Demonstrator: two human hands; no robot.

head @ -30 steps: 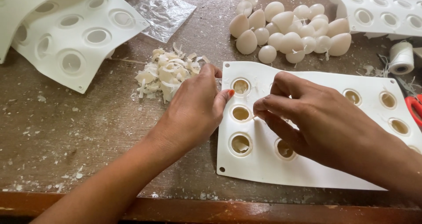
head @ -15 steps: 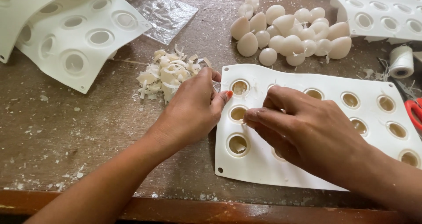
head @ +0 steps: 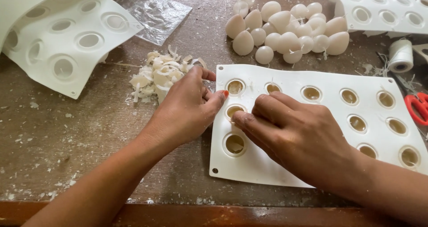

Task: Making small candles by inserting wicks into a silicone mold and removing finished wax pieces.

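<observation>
A white silicone mould sheet (head: 285, 164) with rows of round cavities lies flat on the worn wooden bench (head: 89, 155), its near-left corner close to the bench's front edge. The left hand (head: 187, 109) rests palm down at the sheet's left border, fingers loosely curled together, with the thumb tip lying on the sheet beside the middle cavity of the leftmost column; it holds nothing that can be seen. The right hand (head: 294, 135) lies across the middle of the sheet, its fingers drawn together and pointing left, the fingertips (head: 239, 118) pressed at the rim of that same middle cavity (head: 232, 110); whether anything is pinched between them cannot be told. The cavities left uncovered show a yellowish wax filling. Just left of the left hand sits a heap of pale wax shavings (head: 158, 75). Beyond the sheet, a cluster of off-white egg-shaped wax pieces (head: 285, 31) lies on the bench. A second mould sheet (head: 62, 35) is propped and curved at the far left, with crumpled clear plastic film (head: 156, 13) beside it, and a third mould sheet (head: 383, 8) lies at the far right. Near the right edge are a spool of white thread (head: 400, 55) and red-handled scissors (head: 417, 106).
</observation>
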